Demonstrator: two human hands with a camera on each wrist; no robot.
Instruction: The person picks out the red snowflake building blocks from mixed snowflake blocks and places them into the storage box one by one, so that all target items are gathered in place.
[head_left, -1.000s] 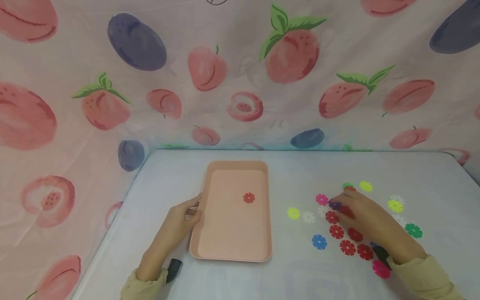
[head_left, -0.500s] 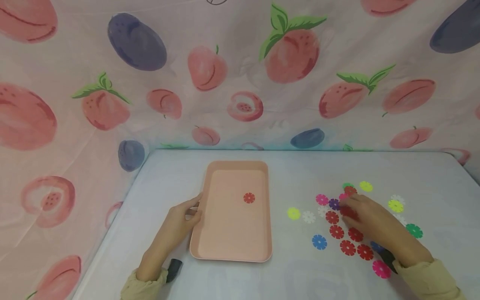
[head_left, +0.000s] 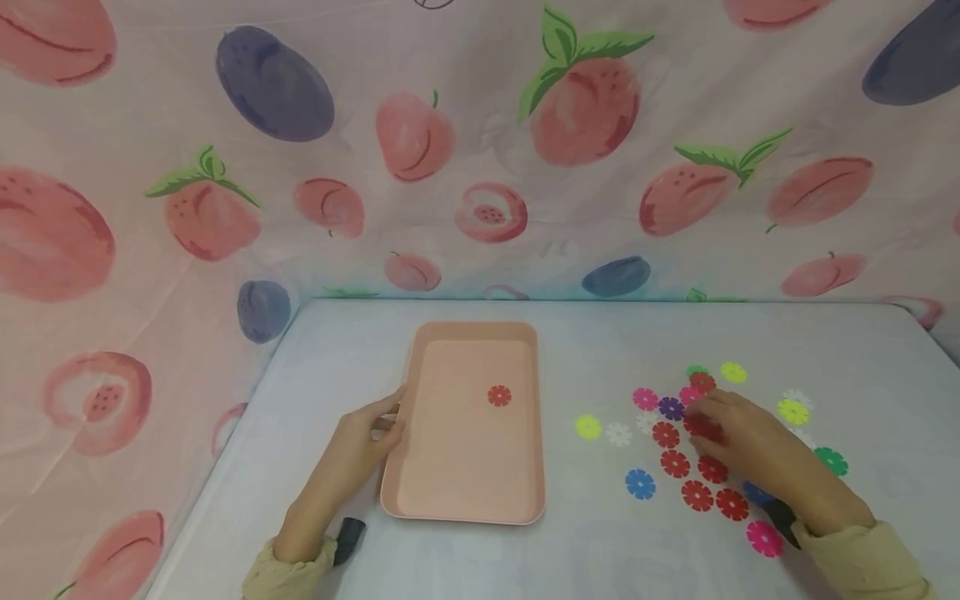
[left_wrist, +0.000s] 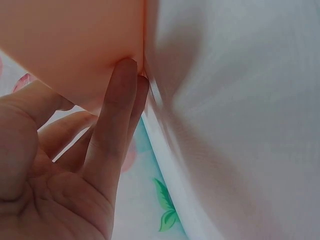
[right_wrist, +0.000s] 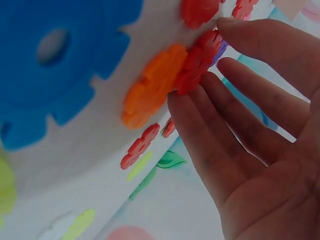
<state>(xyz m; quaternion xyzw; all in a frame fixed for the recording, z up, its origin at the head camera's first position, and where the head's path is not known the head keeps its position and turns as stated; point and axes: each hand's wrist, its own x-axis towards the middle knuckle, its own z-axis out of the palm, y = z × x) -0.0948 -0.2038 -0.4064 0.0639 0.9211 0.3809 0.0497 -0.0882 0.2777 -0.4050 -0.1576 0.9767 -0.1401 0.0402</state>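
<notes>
My left hand (head_left: 360, 442) touches the left side of a peach-coloured tray (head_left: 537, 450); in the left wrist view its fingers (left_wrist: 112, 110) press against the tray's outer wall. One red notched plastic disc (head_left: 499, 396) lies inside the tray. Over a scatter of such discs on the right is my right hand (head_left: 742, 433), its fingertips at a red disc (right_wrist: 197, 65) beside an orange disc (right_wrist: 152, 87). The thumb and fingers reach to that red disc's edges, fairly straight. A purple disc (head_left: 671, 408) lies just left of the fingertips. The hand partly hides the discs under it.
More discs surround the right hand: a blue disc (head_left: 641, 483), a pink disc (head_left: 765, 539), a green disc (head_left: 831, 461) and several red, white and yellow ones. Beyond the white table (head_left: 585, 333) hangs a fruit-printed cloth (head_left: 465, 75).
My right hand has moved slightly right, off the purple disc, which now shows fully; a pink disc behind it has come into sight. The left hand and tray have stayed put.
</notes>
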